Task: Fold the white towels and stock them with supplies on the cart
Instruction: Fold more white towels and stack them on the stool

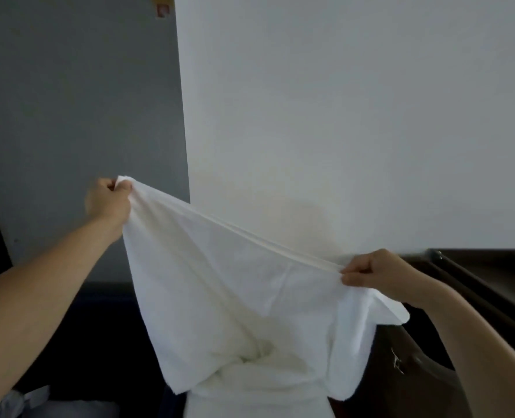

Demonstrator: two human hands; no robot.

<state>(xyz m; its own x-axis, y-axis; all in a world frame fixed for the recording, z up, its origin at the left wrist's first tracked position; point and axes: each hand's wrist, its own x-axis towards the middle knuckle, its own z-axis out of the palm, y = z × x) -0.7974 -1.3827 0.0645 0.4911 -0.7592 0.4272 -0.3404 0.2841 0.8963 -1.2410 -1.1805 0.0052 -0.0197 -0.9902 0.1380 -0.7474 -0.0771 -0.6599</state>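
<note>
A white towel [226, 297] hangs stretched in the air between both hands, in front of a pale wall. My left hand [108, 202] pinches its upper left corner, held higher. My right hand [373, 274] pinches the top edge lower on the right, with a short flap of towel drooping past it. The cloth sags down in the middle onto more white fabric [229, 402] at the bottom centre, partly hidden by the hanging towel.
A white wall panel [340, 116] stands straight ahead beside a grey wall [78, 101] on the left. A dark brown wooden piece of furniture with a rail [476, 285] runs along the right. Dark floor and pale bundled cloth [32, 402] lie at the lower left.
</note>
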